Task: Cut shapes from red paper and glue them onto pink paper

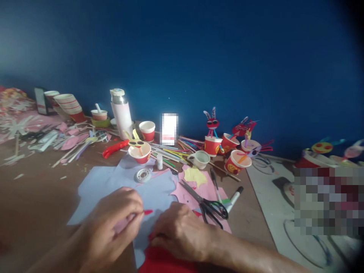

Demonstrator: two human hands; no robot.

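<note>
My left hand (pixel 113 220) is closed in a pinch on a small red paper piece (pixel 148 212) whose tip shows past the fingers. My right hand (pixel 182 231) lies curled on a red paper sheet (pixel 159 261) at the table's near edge, fingers pressed down on it. Both hands rest over a pale lilac paper sheet (pixel 119 182). Black-handled scissors (pixel 207 203) lie just right of my right hand on pink paper (pixel 184 193). A roll of tape (pixel 143 175) sits beyond my left hand.
Red paper cups (pixel 140 153) with paper bug figures (pixel 212 125) stand along the blue wall. A white flask (pixel 121 113), a red knife (pixel 115 148), a glue stick (pixel 159 162), a white cup (pixel 200 159), markers (pixel 235 197), coloured sticks and paper scraps cover the brown table.
</note>
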